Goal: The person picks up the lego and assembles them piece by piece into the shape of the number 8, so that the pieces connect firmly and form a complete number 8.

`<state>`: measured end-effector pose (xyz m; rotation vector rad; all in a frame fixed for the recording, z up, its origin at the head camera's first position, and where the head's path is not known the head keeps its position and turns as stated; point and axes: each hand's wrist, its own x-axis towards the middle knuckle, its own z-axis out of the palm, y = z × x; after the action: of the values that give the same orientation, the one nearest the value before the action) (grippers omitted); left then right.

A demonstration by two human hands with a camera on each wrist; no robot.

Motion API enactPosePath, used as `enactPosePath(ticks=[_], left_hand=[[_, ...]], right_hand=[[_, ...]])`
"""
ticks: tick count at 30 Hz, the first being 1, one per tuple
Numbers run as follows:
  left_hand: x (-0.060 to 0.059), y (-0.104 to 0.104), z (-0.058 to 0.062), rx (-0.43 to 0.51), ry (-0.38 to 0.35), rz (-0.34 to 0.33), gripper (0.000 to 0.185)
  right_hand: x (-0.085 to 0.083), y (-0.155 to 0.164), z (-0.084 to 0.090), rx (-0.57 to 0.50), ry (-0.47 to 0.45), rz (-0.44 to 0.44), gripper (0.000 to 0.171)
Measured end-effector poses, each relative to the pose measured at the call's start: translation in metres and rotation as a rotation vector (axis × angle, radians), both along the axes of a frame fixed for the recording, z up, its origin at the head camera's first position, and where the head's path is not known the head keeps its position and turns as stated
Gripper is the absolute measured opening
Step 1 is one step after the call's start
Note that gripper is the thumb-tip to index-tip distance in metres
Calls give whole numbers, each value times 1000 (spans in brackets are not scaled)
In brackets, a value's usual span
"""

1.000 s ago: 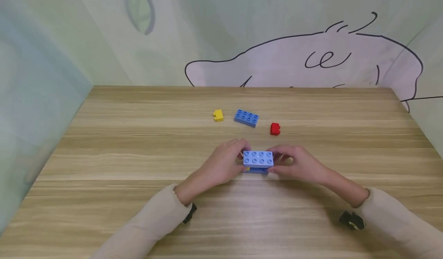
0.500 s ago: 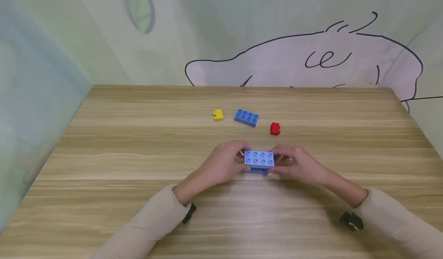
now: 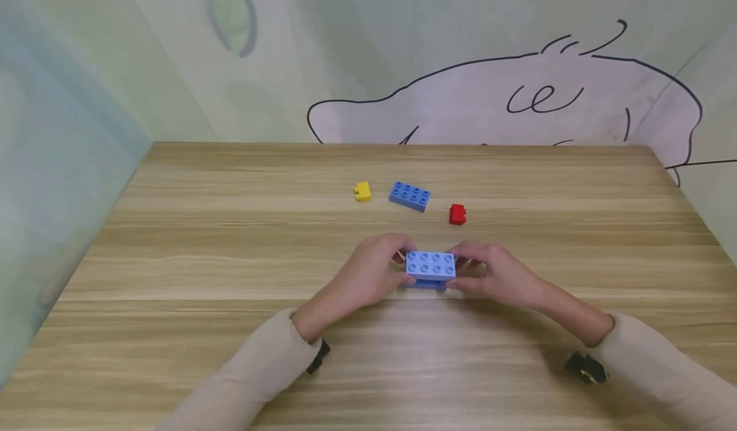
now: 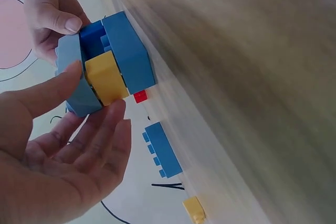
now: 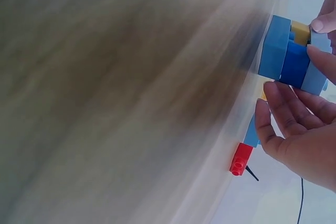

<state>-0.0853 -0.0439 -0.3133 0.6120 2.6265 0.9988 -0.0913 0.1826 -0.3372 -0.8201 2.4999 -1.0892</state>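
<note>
Your grip is on the block stack (image 3: pixel 430 270) from both ends: left hand (image 3: pixel 368 274) has thumb and fingers pinching the left end, right hand (image 3: pixel 495 274) pinches the right end, so both hands are closed around it. The stack sits low on the worktop (image 3: pixel 173 258), just in front of you, near the middle.

What's changed over the last second? Honestly not much. The top pale blue block has dropped a hair and the yellow sliver that peeked out under its near-left corner isn't visible from the head view anymore. I'd read that as the layers being squeezed tighter together, so the pressing looks about finished.

The left wrist view shows a yellow block (image 4: pixel 106 77) and a darker blue one (image 4: pixel 93 38) sandwiched between two blue plates.

The loose yellow brick (image 3: pixel 362 192), blue brick (image 3: pixel 410 195) and red brick (image 3: pixel 457 214) farther back haven't budged, well apart from your hands.
</note>
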Motion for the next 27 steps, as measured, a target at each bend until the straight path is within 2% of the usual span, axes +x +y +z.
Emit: enactPosePath(ticks=[7,18,23,25,27], left_hand=[[0,0,-2,-12,-2,11,36],[1,-1,-3,-12,8,17,35],[-1,0,-4,-8,5,22,36],[-2,0,-4,-7,2,21,36],[-2,0,-4,-7,-2,20,36]], right_hand=[[1,1,0,-23,-26,6,43],[-1,4,1,2,-33,12,43],[-13,13,2,-70,-65,84,42],[-22,18,4,-103,-68,73,40],[-31,21,6,-115,-60,20,39]])
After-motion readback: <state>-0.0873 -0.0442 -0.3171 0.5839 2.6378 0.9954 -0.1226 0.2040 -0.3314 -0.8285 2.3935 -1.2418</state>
